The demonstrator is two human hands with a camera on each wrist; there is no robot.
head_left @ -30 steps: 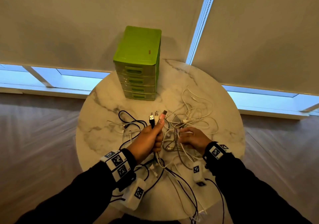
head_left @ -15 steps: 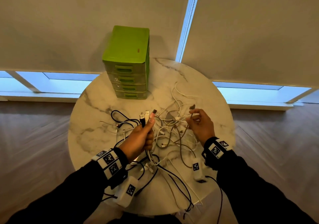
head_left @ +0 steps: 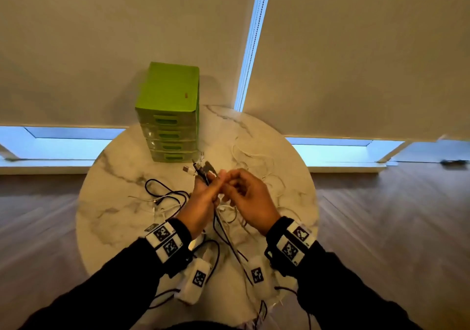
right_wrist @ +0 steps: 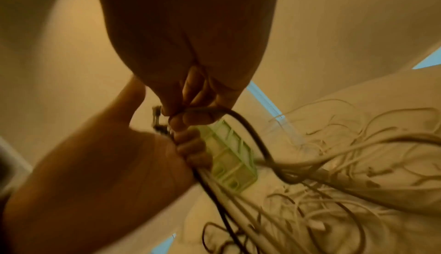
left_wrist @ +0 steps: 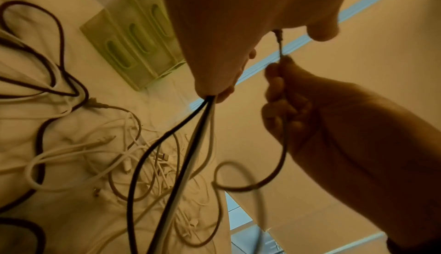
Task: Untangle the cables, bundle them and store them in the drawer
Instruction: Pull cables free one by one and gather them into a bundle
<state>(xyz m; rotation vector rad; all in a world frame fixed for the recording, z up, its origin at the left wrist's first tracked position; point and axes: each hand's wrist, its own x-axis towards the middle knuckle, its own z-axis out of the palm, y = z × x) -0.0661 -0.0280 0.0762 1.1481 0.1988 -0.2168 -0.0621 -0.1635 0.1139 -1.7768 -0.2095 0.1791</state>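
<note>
Cables [head_left: 256,174] sprawl over marble table [head_left: 114,215] before green drawer unit [head_left: 173,116].

The drawer unit [head_left: 169,110] is bright green. The cables [left_wrist: 167,163] are black and white. The table [head_left: 122,202] is white marble with grey veins.

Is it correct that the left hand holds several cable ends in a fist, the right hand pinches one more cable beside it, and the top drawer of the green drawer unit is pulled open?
Not quite. In the head view every drawer of the green drawer unit is closed. The rest holds: the left hand grips several cable ends, and the right hand pinches one more cable beside it.
</note>
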